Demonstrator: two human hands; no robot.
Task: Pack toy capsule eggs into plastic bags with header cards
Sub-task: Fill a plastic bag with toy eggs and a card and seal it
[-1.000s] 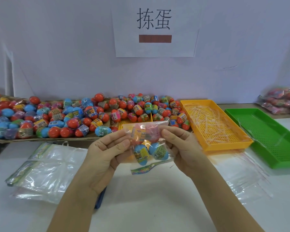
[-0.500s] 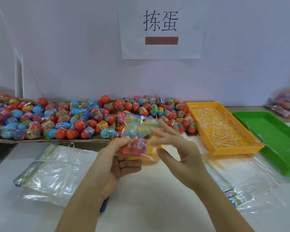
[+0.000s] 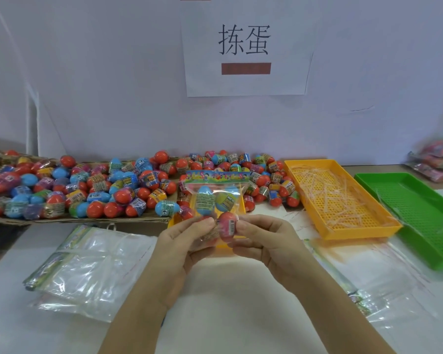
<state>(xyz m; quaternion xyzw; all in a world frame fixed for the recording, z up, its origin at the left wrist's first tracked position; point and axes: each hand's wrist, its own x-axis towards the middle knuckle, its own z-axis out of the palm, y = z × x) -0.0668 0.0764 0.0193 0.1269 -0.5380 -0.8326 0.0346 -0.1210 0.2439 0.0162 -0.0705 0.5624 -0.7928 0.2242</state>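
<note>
- Holding a filled bag (image 3: pixel 239 194) upright at centre frame, I pinch its lower end with both hands, left hand (image 3: pixel 187 241) on the left corner and right hand (image 3: pixel 264 241) on the right.
- Neither hand is free: the fingers and thumb of each are curled onto the film, and my right thumb presses a pink egg (image 3: pixel 228 226) through the plastic.
- The bag's long axis runs straight up the frame. Its header card (image 3: pixel 216 176) is at the far top end, well away from my grip, and the capsules hang between card and fingers.
- Both hands sit level and equally near the lower edge. That edge looks like the one being closed, so I judge the next move turns on it, not on the card.
- Once the bag is closed, my right hand is the nearer one to the green tray (image 3: pixel 420 213) at right.
- The film is thin, clear and crinkly and would slip easily. The card is a flat printed strip in bright colours.
- A blue egg (image 3: pixel 204 200) and its neighbours inside are smooth, hard, rounded shells with printed bands, and they are likely to roll against each other.
- Loose eggs (image 3: pixel 100 190) lie heaped on cardboard (image 3: pixel 87 220) across the left and centre of the frame.
- An orange tray (image 3: pixel 363 232) with a perforated floor holds thin clear strips (image 3: pixel 330 195).
- Empty bags (image 3: pixel 87 264) lie stacked at lower left.
</note>
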